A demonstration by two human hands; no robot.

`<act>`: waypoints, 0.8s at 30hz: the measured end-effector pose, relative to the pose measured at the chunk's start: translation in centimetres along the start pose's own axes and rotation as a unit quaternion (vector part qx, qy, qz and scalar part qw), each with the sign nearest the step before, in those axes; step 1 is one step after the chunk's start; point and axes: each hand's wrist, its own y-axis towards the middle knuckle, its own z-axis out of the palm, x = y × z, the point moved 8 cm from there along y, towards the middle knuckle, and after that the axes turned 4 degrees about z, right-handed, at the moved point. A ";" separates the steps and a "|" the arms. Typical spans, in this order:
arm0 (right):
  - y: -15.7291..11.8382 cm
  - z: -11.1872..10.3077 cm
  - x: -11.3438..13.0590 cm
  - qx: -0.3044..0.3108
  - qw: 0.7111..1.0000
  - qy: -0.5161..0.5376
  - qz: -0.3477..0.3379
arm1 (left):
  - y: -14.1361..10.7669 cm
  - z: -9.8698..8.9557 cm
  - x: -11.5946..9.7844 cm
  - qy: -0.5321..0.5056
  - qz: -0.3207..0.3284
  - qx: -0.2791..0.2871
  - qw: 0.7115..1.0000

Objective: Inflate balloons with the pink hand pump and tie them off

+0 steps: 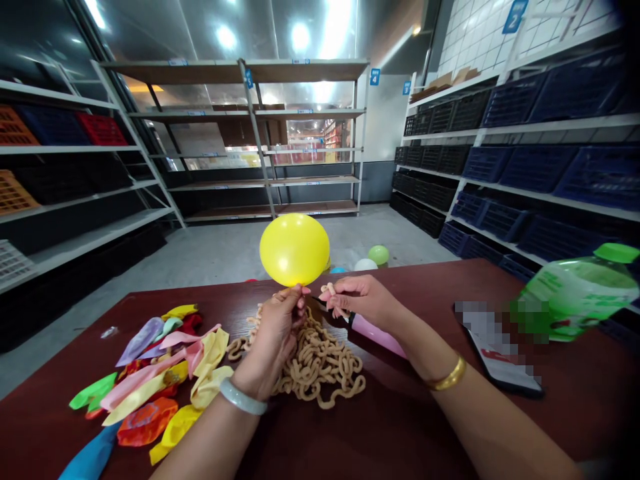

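Note:
A round inflated yellow balloon [295, 250] stands upright above the table's far edge. My left hand [281, 320] is closed, its thumb and fingers pinching the balloon's neck. To its right, my right hand [357, 298] is closed on a short end of thick beige cord [329, 291], a little apart from the left fingers. Under both hands lies a tangled heap of the same soft cord [320, 363]. A pink tube with a dark end [377, 335], perhaps a hand pump, rests behind my right wrist and is partly hidden by it.
Several limp balloons [150, 423] in mixed colours are heaped on the left of the dark red table [410, 427]. A phone [495, 347] and a green bottle [575, 300] occupy the right. Inflated balloons [379, 255] lie on the floor beyond. Shelves [310, 180] with crates surround the area.

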 end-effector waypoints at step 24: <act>-1.3 1.7 3.2 -0.101 0.918 -0.344 -0.167 | -2.8 3.5 2.1 -0.027 -0.083 0.063 0.994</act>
